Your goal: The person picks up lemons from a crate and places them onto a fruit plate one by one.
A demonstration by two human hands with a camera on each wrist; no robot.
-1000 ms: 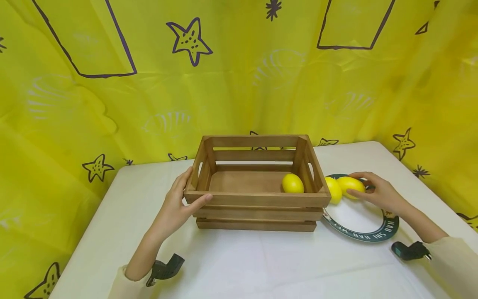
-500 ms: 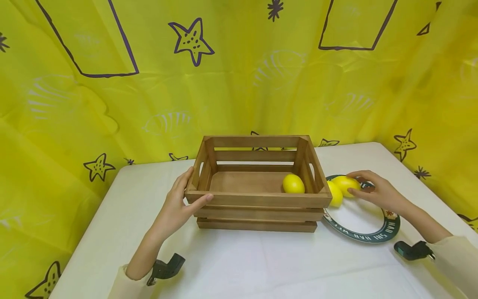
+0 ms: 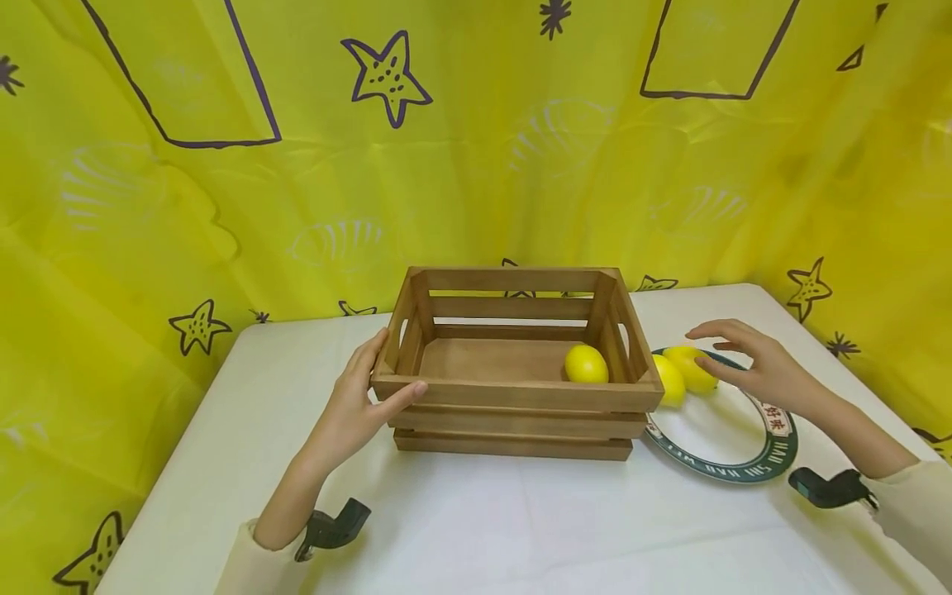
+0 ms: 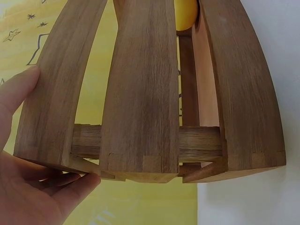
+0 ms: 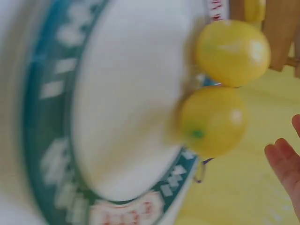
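A slatted wooden crate (image 3: 513, 398) stands on the table with one lemon (image 3: 586, 364) inside, near its right end. My left hand (image 3: 357, 405) holds the crate's left front corner, thumb over the front top slat and fingers along the left end. In the left wrist view, the thumb and fingers (image 4: 77, 191) lie on either side of a slat. Two more lemons touch each other on a plate: the near lemon (image 5: 233, 52) by the crate and the far lemon (image 5: 213, 121). Just right of and above them, my right hand (image 3: 766, 368) is apart from the fruit, fingers loosely bent, holding nothing.
The round plate (image 3: 736, 473) has a dark green lettered rim and sits right of the crate, partly behind its corner. A white cloth (image 3: 476, 529) covers the table. A yellow patterned curtain (image 3: 476, 165) hangs behind and at both sides.
My right hand has let go of the far lemon and lifted up from it. Before that, the lemon shifted slightly left on the plate. The left hand keeps its hold on the crate.
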